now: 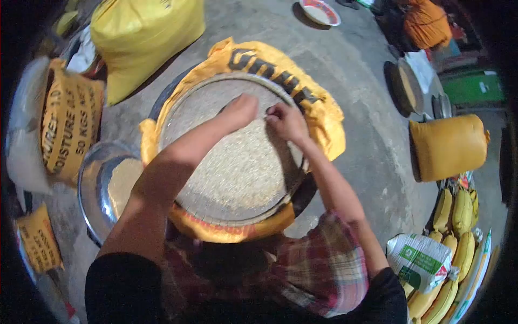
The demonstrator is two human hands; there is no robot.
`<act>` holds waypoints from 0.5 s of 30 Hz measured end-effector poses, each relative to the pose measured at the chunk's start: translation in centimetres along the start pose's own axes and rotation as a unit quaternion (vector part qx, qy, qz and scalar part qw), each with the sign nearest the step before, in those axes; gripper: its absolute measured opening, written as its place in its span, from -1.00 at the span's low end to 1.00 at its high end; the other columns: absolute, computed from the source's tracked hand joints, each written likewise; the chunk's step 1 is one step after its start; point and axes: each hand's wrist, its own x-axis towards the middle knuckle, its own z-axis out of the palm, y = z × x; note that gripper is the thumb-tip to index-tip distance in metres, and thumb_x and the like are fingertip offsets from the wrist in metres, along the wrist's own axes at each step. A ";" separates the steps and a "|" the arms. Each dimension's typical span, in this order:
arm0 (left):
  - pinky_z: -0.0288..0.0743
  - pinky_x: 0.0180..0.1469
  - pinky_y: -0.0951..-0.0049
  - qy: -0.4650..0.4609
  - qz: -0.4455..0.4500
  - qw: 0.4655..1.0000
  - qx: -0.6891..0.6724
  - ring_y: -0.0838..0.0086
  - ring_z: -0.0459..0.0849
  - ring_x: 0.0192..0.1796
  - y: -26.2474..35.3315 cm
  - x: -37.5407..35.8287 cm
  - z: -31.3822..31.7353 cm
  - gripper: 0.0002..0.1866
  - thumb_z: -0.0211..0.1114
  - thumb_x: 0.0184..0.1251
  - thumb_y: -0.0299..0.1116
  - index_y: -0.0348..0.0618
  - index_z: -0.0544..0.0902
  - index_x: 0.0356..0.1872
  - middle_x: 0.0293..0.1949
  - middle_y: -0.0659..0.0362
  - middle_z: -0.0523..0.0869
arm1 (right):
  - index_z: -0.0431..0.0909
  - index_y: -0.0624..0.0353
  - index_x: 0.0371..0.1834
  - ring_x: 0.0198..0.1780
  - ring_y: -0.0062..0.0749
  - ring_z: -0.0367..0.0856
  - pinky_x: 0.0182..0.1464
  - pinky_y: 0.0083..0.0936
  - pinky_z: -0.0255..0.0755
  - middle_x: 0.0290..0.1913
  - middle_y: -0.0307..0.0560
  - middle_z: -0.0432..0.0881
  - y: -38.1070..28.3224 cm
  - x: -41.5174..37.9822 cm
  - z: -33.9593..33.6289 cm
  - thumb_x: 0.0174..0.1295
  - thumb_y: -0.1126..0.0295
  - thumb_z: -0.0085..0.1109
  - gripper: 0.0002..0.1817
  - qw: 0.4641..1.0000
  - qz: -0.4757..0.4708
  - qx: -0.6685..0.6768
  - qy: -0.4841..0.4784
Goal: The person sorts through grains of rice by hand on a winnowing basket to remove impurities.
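Note:
Both hands are over a wide round sieve or tray [237, 77] spread with pale grain [232, 173]. My left hand [243, 109] is closed above the far part of the grain, its fingertips turned away from view. Just right of it, my right hand [290, 123] is curled with fingers pressed together near the right rim. A small dark spot shows at its fingertips; whether it is an object or shadow I cannot make out. An orange printed sack cloth [332, 127] lies around and under the round rim, over a dark basin edge.
A metal bowl of brownish meal [121, 186] stands at the left, near a printed sack [75, 119]. A full yellow sack [145, 43] is beyond. On the right are a yellow jerrycan [450, 148] and several filled yellow bags [461, 254]. A patterned plate [321, 12] sits far off.

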 end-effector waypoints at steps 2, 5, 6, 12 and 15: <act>0.47 -0.24 0.18 0.011 0.016 0.998 0.054 -0.02 0.61 -0.32 -0.7 -0.1 0.5 -0.84 0.19 0.03 -0.38 -0.30 0.58 -0.49 -0.41 -0.18 0.61 | 0.52 0.28 -0.35 -0.27 0.09 0.55 -0.18 -0.20 0.42 -0.36 0.21 0.57 -0.9 -0.2 0.4 -0.01 0.45 0.17 -0.84 0.998 -0.034 -0.049 -0.007; 0.49 -0.27 0.20 -0.025 0.004 0.999 0.034 0.07 0.62 -0.38 -0.6 0.2 -1.1 -0.85 0.20 0.05 -0.41 -0.32 0.56 -0.48 -0.44 -0.15 0.61 | 0.50 0.28 -0.39 -0.25 0.12 0.54 -0.18 -0.18 0.40 -0.37 0.22 0.57 -0.8 -0.4 0.0 0.01 0.43 0.17 -0.85 0.999 -0.007 -0.043 -0.020; 0.50 -0.29 0.21 -0.085 -0.029 0.996 -0.020 0.15 0.62 -0.41 -0.4 -0.2 -1.7 -0.85 0.21 0.09 -0.41 -0.33 0.55 -0.45 -0.47 -0.10 0.62 | 0.47 0.28 -0.42 -0.32 0.03 0.55 -0.22 -0.25 0.41 -0.41 0.18 0.56 -1.8 -0.7 -0.7 0.05 0.40 0.17 -0.84 0.998 0.055 -0.008 -0.028; 0.55 -0.34 0.36 -0.158 -0.161 0.851 -0.474 0.41 0.61 -0.42 -0.7 -0.7 -1.2 -0.85 0.14 0.24 -0.42 -0.28 0.49 -0.24 -0.47 0.16 0.58 | 0.45 0.26 -0.38 -0.39 -0.17 0.52 -0.27 -0.34 0.39 -0.47 0.07 0.51 -2.4 -1.4 -2.1 0.08 0.40 0.12 -0.85 0.990 0.107 0.082 -0.033; 0.54 -0.38 0.43 -0.118 -0.243 0.735 -0.622 0.42 0.60 -0.43 2.5 -2.0 -2.0 -0.88 0.04 0.28 -0.45 -0.24 0.51 -0.26 -0.47 0.16 0.59 | 0.44 0.28 -0.34 -0.32 0.00 0.54 -0.25 -0.26 0.40 -0.43 0.14 0.53 -7.0 -1.7 -3.2 0.06 0.45 0.12 -0.85 0.999 0.021 0.010 -0.028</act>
